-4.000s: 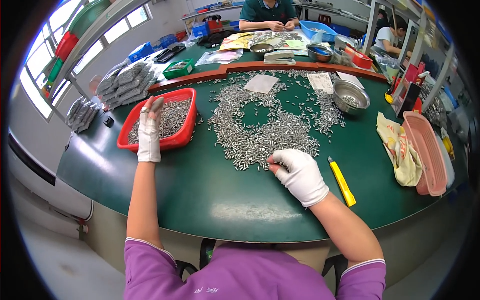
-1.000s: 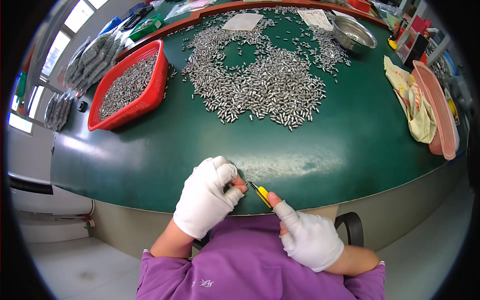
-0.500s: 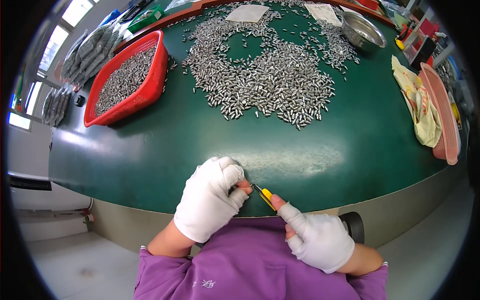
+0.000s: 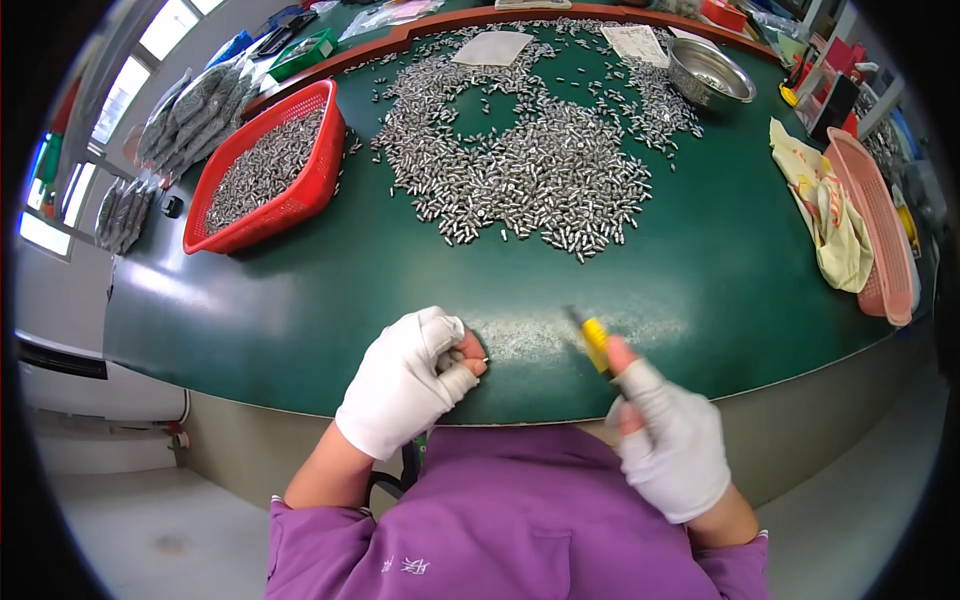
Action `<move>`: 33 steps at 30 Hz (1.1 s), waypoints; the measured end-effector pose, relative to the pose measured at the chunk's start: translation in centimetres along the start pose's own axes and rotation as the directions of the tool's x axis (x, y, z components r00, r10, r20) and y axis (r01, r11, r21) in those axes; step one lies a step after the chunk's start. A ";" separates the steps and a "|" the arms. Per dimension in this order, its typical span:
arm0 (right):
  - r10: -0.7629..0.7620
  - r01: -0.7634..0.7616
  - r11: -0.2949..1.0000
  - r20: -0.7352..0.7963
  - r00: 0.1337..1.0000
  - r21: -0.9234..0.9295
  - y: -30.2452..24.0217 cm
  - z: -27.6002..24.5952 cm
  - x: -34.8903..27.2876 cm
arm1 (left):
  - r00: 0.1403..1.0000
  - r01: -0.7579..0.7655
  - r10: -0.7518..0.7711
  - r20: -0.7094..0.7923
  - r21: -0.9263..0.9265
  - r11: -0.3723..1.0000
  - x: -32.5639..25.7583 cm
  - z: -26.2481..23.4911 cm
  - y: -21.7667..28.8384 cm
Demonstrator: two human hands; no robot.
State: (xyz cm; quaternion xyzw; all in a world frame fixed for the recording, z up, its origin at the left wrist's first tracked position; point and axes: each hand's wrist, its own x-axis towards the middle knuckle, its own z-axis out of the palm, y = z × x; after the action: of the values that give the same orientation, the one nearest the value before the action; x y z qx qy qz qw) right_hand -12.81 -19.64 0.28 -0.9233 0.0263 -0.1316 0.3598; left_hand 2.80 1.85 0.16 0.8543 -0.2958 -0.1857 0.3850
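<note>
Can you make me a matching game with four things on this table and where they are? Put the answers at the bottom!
Things:
1. Yellow cutter
2. Red basket
3. Steel bowl
4. Pink basket

Places:
A. Right next to the pale yellow cloth
B. On the left side of the table
C. Held in the right hand
D. At the far right of the big pile of metal pieces

Answers: 1-C, 2-B, 3-D, 4-A
</note>
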 end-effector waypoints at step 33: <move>-0.095 -0.484 0.612 -0.666 0.740 -0.625 8.6 -10.5 -7.7 | 1.000 0.020 0.004 0.024 -0.883 0.468 6.1 -0.5 -1.9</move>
State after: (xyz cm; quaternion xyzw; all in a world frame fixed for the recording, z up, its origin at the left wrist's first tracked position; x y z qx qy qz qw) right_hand -22.57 -31.80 0.17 -0.8716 0.3085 -0.3710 -0.0867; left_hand 8.40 -0.88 -1.58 0.5326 -0.1580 -0.3232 0.7661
